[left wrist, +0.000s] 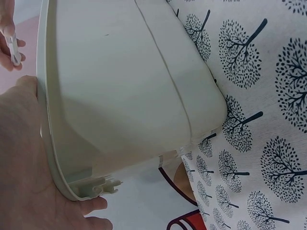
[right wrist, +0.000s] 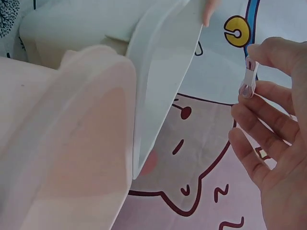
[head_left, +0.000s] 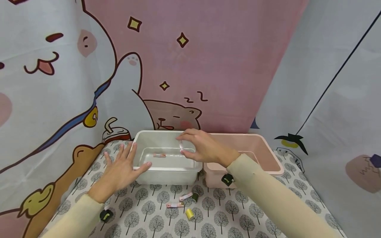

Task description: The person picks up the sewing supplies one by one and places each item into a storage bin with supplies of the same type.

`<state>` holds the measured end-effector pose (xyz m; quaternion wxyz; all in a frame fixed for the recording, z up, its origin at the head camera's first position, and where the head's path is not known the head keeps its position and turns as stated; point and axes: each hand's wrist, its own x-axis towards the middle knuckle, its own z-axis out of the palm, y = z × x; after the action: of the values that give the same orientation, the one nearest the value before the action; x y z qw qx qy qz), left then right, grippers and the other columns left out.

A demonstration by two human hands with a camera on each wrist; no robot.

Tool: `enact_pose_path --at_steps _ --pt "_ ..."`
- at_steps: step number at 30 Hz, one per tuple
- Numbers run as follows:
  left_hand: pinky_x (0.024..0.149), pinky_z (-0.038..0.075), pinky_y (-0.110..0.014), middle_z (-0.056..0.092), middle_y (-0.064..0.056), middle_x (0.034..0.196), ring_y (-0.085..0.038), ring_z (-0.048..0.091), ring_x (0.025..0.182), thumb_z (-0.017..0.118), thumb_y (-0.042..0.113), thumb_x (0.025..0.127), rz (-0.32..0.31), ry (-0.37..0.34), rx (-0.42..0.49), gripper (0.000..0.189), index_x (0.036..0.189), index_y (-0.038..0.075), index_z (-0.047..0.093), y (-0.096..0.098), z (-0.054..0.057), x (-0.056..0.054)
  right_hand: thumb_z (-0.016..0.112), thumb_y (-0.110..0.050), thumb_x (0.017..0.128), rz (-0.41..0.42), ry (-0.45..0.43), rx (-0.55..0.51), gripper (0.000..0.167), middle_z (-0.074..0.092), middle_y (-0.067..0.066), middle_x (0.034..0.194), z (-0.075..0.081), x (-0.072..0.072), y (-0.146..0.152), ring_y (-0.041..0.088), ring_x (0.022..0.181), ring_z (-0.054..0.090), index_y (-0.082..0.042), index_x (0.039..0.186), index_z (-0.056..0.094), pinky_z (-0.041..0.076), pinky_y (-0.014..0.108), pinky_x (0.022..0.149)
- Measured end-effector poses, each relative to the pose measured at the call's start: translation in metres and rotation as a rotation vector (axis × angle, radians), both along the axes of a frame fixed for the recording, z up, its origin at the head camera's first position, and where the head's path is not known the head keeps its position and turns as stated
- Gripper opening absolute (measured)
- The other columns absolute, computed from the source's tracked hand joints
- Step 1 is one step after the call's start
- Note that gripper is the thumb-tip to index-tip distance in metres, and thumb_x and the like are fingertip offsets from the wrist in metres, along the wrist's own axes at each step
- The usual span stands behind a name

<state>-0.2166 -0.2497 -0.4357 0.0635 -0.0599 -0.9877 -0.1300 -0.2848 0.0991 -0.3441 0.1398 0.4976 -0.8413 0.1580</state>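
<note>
Between thumb and fingertips, my right hand (head_left: 205, 147) pinches a small bundle of thin cord (right wrist: 249, 79) with a white band round its middle. It is held above the right part of a white plastic bin (head_left: 168, 177). My left hand (head_left: 120, 170) rests at the bin's left front corner, fingers spread and fairly straight, thumb along the rim. On the bin's floor lies another banded bundle, pinkish in colour (head_left: 159, 155). In the left wrist view, the bin's outer wall (left wrist: 120, 86) fills the middle, and the left palm (left wrist: 24, 158) lies along its rim.
A pink bin (head_left: 238, 137) stands right against the white one. In front, on the tree-print cloth (head_left: 156, 223), lie a pale bundle (head_left: 186, 196), a pinkish bundle (head_left: 175, 205), a dark green thread spool (head_left: 194, 197) and a yellow thread spool (head_left: 190, 214). A cartoon-print curtain (head_left: 226, 66) hangs behind.
</note>
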Motion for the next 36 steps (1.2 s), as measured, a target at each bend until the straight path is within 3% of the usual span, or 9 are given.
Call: enact_pose_path --at_steps 16,36 --pt "0.127 -0.014 -0.098 0.01 -0.024 0.196 -0.059 0.007 0.18 0.042 0.09 0.11 0.002 -0.005 -0.002 0.118 0.187 0.004 0.016 0.001 0.001 0.0 0.083 -0.029 0.107 -0.099 -0.126 0.067 0.051 0.076 0.008 0.153 0.0 -0.029 -0.017 0.03 0.14 0.076 -0.012 0.154 0.074 0.067 0.051 0.116" --pt "0.127 -0.013 -0.098 0.012 -0.024 0.196 -0.058 0.009 0.18 0.042 0.09 0.109 0.002 -0.001 0.005 0.118 0.186 0.003 0.019 0.0 0.0 0.0 0.083 -0.029 0.109 -0.139 -0.151 0.085 0.051 0.075 0.008 0.155 -0.003 -0.053 -0.034 0.028 0.141 0.075 -0.012 0.156 0.074 0.064 0.049 0.121"
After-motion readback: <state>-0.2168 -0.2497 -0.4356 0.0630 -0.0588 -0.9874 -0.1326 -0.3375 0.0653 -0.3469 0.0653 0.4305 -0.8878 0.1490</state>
